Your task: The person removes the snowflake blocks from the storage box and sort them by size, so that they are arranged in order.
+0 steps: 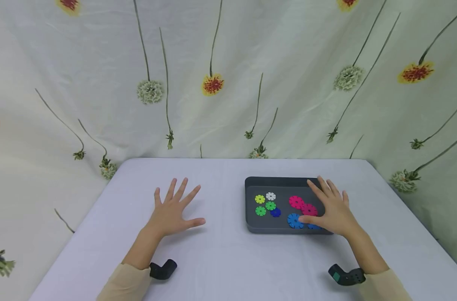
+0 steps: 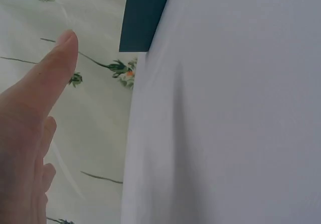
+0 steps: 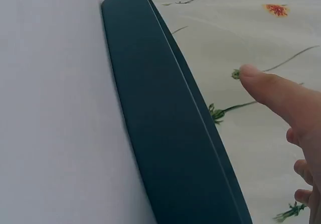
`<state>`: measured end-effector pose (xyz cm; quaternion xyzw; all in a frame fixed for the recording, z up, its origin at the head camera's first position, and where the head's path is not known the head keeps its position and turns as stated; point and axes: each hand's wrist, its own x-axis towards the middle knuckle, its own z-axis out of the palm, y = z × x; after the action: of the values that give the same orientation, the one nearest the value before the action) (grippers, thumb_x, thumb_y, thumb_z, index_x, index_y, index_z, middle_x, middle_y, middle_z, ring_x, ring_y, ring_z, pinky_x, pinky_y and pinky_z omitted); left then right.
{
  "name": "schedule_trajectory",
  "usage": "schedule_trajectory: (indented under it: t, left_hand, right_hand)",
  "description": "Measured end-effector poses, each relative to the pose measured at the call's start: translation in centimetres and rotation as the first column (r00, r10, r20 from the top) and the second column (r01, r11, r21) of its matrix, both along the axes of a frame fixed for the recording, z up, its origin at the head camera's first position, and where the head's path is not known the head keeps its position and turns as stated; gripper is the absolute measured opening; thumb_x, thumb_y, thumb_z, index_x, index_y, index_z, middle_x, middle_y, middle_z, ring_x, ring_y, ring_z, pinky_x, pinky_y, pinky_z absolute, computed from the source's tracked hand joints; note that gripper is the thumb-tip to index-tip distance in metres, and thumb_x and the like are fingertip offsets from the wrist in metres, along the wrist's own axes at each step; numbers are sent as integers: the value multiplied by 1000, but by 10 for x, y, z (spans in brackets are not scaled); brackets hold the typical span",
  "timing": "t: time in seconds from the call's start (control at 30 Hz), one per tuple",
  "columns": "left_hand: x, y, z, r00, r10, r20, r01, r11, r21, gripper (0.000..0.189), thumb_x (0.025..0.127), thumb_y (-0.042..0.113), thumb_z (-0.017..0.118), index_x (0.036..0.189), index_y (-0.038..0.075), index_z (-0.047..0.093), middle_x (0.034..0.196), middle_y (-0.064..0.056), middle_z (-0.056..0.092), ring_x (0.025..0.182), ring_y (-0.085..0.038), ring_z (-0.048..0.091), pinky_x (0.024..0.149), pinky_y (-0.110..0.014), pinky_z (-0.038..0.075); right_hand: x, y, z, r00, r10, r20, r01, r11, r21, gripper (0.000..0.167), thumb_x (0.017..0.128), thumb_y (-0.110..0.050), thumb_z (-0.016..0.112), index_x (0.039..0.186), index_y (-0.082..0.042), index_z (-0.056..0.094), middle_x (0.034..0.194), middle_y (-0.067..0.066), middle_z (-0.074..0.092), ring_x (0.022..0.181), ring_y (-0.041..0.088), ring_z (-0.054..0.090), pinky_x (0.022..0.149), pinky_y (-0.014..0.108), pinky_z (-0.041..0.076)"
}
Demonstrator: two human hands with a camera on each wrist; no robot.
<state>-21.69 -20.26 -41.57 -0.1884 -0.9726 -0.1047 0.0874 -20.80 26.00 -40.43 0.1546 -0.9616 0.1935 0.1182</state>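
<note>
My left hand (image 1: 170,215) hovers over the white table left of the tray, fingers spread and holding nothing. Over the right part of a dark grey tray (image 1: 266,230) is my right hand (image 1: 335,211), its fingers also spread and nothing in them. Notched plastic discs lie in the tray. Toward the left are a yellow disc (image 1: 260,199), a white disc (image 1: 270,196), green discs (image 1: 260,211) and a dark blue disc (image 1: 275,212). Pink discs (image 1: 296,202) and larger blue discs (image 1: 294,221) lie nearer my right hand, which partly hides them. In the right wrist view, my thumb (image 3: 271,91) stands above the tray's rim.
A white cloth covers the table (image 1: 213,259). Behind it hangs a pale curtain (image 1: 300,50) printed with flowers. Black wrist bands (image 1: 163,269) sit at both sleeve cuffs.
</note>
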Motion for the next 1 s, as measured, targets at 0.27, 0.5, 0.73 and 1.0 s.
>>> schedule_trajectory:
  t: [0.27,0.5,0.73,1.0]
  left_hand:
    - [-1,12,5,997,-71,41,68,995,78,94,79,73,60,155,30,25,161,-14,13,146,-40,3,104,-71,13]
    - [-1,16,7,993,-97,71,87,989,123,92,82,67,63,155,28,25,159,-18,20,143,-45,18,99,-71,25]
    - [-2,22,5,989,-118,87,103,982,160,91,82,64,64,155,27,24,156,-20,25,139,-45,26,98,-70,28]
    - [-4,36,8,981,-142,133,112,972,208,91,82,64,65,155,24,27,154,-19,31,138,-42,32,100,-67,30]
  right_hand:
    - [-5,20,-15,997,-58,60,67,985,-157,83,82,-45,72,146,-4,40,153,29,23,137,54,17,98,78,8]
    - [-4,38,-27,980,-35,196,114,907,-405,76,87,-32,72,148,-2,35,153,29,21,137,53,19,99,75,19]
    - [-4,56,-42,971,43,235,100,820,-564,68,94,-17,65,150,0,29,151,27,30,129,49,36,99,52,41]
    - [-5,63,-51,981,20,193,99,807,-583,58,95,-13,63,144,3,37,143,29,42,124,43,43,92,31,43]
